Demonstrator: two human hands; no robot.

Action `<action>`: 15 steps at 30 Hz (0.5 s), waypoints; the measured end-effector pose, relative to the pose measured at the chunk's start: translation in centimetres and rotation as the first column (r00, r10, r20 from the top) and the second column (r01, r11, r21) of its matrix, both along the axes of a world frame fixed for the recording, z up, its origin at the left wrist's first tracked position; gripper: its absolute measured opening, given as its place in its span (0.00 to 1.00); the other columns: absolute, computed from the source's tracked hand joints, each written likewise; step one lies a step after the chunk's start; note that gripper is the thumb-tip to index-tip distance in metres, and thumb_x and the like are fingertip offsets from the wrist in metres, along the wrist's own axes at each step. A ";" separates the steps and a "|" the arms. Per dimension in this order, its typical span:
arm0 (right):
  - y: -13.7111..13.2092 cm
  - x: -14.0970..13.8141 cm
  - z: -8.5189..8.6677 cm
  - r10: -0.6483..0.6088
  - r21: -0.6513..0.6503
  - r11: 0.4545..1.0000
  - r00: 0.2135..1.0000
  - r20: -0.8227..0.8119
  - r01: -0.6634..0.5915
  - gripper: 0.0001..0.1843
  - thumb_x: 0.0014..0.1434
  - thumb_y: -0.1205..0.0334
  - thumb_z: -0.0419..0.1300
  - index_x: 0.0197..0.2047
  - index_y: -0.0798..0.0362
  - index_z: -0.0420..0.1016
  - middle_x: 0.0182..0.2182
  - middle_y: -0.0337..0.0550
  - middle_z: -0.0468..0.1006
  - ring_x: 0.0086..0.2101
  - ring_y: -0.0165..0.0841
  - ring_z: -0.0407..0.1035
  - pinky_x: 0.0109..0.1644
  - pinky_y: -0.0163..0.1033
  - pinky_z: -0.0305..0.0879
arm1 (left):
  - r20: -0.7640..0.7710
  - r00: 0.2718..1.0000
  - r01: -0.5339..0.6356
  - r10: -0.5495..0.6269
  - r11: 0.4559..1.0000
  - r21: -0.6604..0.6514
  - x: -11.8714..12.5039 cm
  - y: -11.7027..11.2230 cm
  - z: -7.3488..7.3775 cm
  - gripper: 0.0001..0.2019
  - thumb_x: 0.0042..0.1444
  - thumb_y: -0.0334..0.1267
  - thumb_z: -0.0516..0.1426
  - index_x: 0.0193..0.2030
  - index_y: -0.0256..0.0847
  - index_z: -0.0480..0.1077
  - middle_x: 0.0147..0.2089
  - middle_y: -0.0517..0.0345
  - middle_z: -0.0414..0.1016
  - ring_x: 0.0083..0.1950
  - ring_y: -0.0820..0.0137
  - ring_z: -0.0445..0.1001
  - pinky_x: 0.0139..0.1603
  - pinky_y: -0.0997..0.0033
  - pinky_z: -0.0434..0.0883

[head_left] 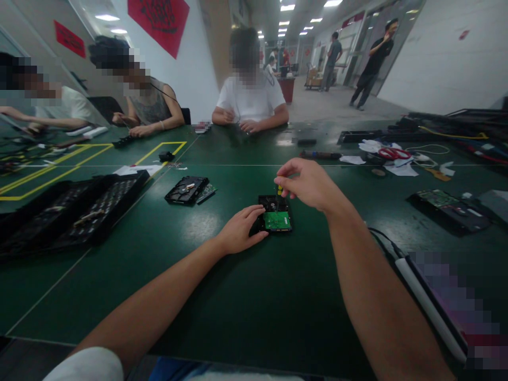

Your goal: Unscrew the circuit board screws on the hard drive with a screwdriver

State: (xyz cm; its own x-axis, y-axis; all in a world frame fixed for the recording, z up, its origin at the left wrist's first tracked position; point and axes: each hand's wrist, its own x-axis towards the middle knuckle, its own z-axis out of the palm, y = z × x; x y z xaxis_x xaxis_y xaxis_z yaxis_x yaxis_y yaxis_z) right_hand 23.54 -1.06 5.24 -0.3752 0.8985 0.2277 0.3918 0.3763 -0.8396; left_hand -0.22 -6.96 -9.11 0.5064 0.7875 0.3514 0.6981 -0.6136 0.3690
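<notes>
A hard drive [273, 204] with a green circuit board [278, 221] facing up lies on the green table in front of me. My left hand [243, 226] grips its left side, fingers along the upper left edge and thumb by the near corner. Above the drive, my right hand [304, 182] pinches a small screwdriver [280, 189] with a yellow part on its handle. The screwdriver points down at the drive, its thin shaft over the board area; whether the tip sits in a screw is too small to tell.
Left of the drive lies another opened drive [186, 189] beside a loose circuit board [206, 193]. Black trays [75, 211] stand at far left. On the right are a third drive [450, 209], red-handled scissors [395, 153] and a cabled device [431, 307]. Several people sit across the table.
</notes>
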 end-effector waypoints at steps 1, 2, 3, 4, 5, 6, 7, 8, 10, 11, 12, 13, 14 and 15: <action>0.0 -0.1 0.0 0.013 -0.008 1.000 1.000 -0.003 -0.013 0.05 0.64 0.63 0.67 0.43 0.54 0.77 0.34 0.46 0.84 0.27 0.31 0.77 0.28 0.35 0.72 | 0.002 1.000 0.000 0.000 1.000 0.002 0.0 0.0 0.0 0.34 0.67 0.52 0.61 0.75 0.45 0.57 0.74 0.42 0.65 0.73 0.50 0.68 0.72 0.42 0.69; 0.1 -0.1 0.0 0.024 -0.007 1.000 1.000 -0.006 -0.024 0.04 0.65 0.63 0.66 0.42 0.54 0.78 0.32 0.45 0.84 0.27 0.32 0.77 0.30 0.35 0.73 | 0.004 1.000 -0.001 0.001 1.000 0.004 0.0 0.0 -0.1 0.34 0.67 0.52 0.61 0.75 0.46 0.57 0.74 0.42 0.65 0.73 0.50 0.68 0.72 0.41 0.69; 0.1 -0.1 0.0 0.035 0.003 0.999 0.999 -0.003 -0.035 0.05 0.66 0.61 0.65 0.42 0.53 0.79 0.32 0.44 0.83 0.28 0.32 0.77 0.31 0.36 0.73 | 0.004 1.000 -0.002 0.001 1.000 0.007 0.0 0.0 -0.1 0.34 0.67 0.52 0.61 0.74 0.46 0.57 0.74 0.42 0.65 0.73 0.50 0.68 0.72 0.41 0.69; 0.1 0.0 0.0 0.043 0.021 0.999 0.999 0.004 -0.043 0.06 0.67 0.59 0.65 0.41 0.53 0.79 0.32 0.44 0.83 0.28 0.32 0.77 0.31 0.36 0.73 | 0.002 1.000 -0.002 0.002 1.000 0.008 0.0 0.0 -0.1 0.34 0.67 0.52 0.61 0.74 0.46 0.57 0.74 0.42 0.65 0.73 0.50 0.67 0.72 0.42 0.69; 0.2 0.1 0.0 0.050 0.045 0.998 0.999 0.017 -0.051 0.08 0.67 0.57 0.65 0.40 0.52 0.80 0.32 0.43 0.83 0.28 0.32 0.76 0.32 0.36 0.72 | -0.001 1.000 -0.002 0.002 1.000 0.010 0.0 0.0 -0.2 0.34 0.67 0.52 0.61 0.74 0.45 0.57 0.74 0.42 0.65 0.73 0.50 0.67 0.73 0.42 0.69; 0.2 0.1 0.0 0.055 0.069 0.996 0.998 0.034 -0.058 0.09 0.67 0.55 0.65 0.39 0.52 0.80 0.33 0.43 0.83 0.29 0.32 0.76 0.32 0.35 0.72 | -0.005 1.000 -0.002 0.002 1.000 0.011 0.0 0.0 -0.2 0.34 0.67 0.52 0.61 0.74 0.45 0.57 0.74 0.42 0.64 0.73 0.51 0.67 0.73 0.43 0.68; 0.2 0.2 0.1 0.055 0.087 0.995 0.997 0.049 -0.059 0.09 0.67 0.55 0.66 0.38 0.51 0.81 0.33 0.42 0.83 0.29 0.31 0.76 0.32 0.35 0.71 | -0.008 1.000 -0.001 0.001 1.000 0.011 0.0 0.0 -0.1 0.34 0.67 0.52 0.61 0.74 0.44 0.57 0.74 0.41 0.64 0.73 0.51 0.67 0.73 0.43 0.68; 0.1 0.3 0.1 0.048 0.094 0.994 0.997 0.058 -0.054 0.08 0.66 0.56 0.66 0.38 0.51 0.81 0.34 0.42 0.84 0.28 0.31 0.75 0.32 0.35 0.70 | -0.010 1.000 -0.001 0.001 1.000 0.010 0.0 0.0 -0.1 0.34 0.67 0.52 0.61 0.74 0.43 0.57 0.74 0.41 0.64 0.73 0.51 0.67 0.73 0.44 0.68; 0.0 0.3 0.2 0.026 0.069 0.997 0.998 0.049 -0.029 0.06 0.65 0.58 0.66 0.40 0.52 0.81 0.36 0.43 0.84 0.26 0.29 0.75 0.29 0.35 0.69 | -0.014 1.000 -0.004 0.004 1.000 0.003 0.0 0.0 0.0 0.34 0.67 0.52 0.61 0.74 0.43 0.57 0.74 0.41 0.64 0.73 0.51 0.67 0.73 0.44 0.68; 0.0 0.3 0.2 0.015 0.042 0.999 0.999 0.036 -0.017 0.06 0.65 0.59 0.67 0.41 0.52 0.80 0.37 0.44 0.84 0.25 0.29 0.75 0.28 0.35 0.68 | -0.015 1.000 -0.004 0.004 1.000 0.000 0.0 0.0 0.0 0.34 0.67 0.53 0.60 0.74 0.44 0.57 0.74 0.41 0.64 0.73 0.50 0.67 0.73 0.44 0.68; -0.1 0.2 0.2 0.005 0.011 1.000 1.000 0.022 -0.005 0.06 0.65 0.59 0.67 0.42 0.53 0.80 0.37 0.45 0.84 0.24 0.29 0.75 0.26 0.35 0.68 | -0.016 1.000 -0.006 0.005 1.000 -0.002 0.0 -0.1 0.1 0.34 0.67 0.53 0.60 0.75 0.44 0.57 0.74 0.41 0.64 0.73 0.50 0.67 0.73 0.43 0.68; -0.1 0.2 0.2 -0.002 -0.016 1.000 1.000 0.010 0.002 0.07 0.65 0.59 0.67 0.42 0.54 0.80 0.36 0.46 0.84 0.24 0.30 0.75 0.26 0.35 0.68 | -0.016 1.000 -0.006 0.006 1.000 -0.004 0.0 -0.1 0.1 0.34 0.67 0.53 0.60 0.75 0.44 0.57 0.74 0.41 0.64 0.73 0.50 0.67 0.73 0.43 0.68; -0.1 0.1 0.2 -0.007 -0.033 0.999 1.000 0.003 0.007 0.07 0.65 0.60 0.67 0.42 0.54 0.80 0.33 0.46 0.84 0.24 0.31 0.75 0.27 0.35 0.69 | -0.015 1.000 -0.006 0.006 1.000 -0.004 0.0 -0.1 0.1 0.34 0.67 0.53 0.61 0.75 0.45 0.57 0.74 0.42 0.64 0.73 0.50 0.67 0.73 0.43 0.68; -0.1 0.1 0.2 -0.008 -0.038 0.999 1.000 0.004 0.008 0.07 0.65 0.59 0.66 0.41 0.54 0.80 0.31 0.45 0.83 0.25 0.32 0.75 0.28 0.36 0.70 | -0.012 1.000 -0.005 0.005 1.000 -0.002 0.0 -0.1 0.2 0.34 0.67 0.53 0.61 0.75 0.45 0.57 0.74 0.42 0.64 0.73 0.50 0.67 0.73 0.43 0.68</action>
State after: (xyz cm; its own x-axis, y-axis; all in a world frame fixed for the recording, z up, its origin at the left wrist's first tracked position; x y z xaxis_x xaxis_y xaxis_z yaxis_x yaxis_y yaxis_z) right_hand 23.61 -1.16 5.43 -0.3690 0.9094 0.1921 0.3976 0.3413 -0.8518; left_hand -0.23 -7.04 -8.96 0.5064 0.7908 0.3439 0.7055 -0.6092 0.3621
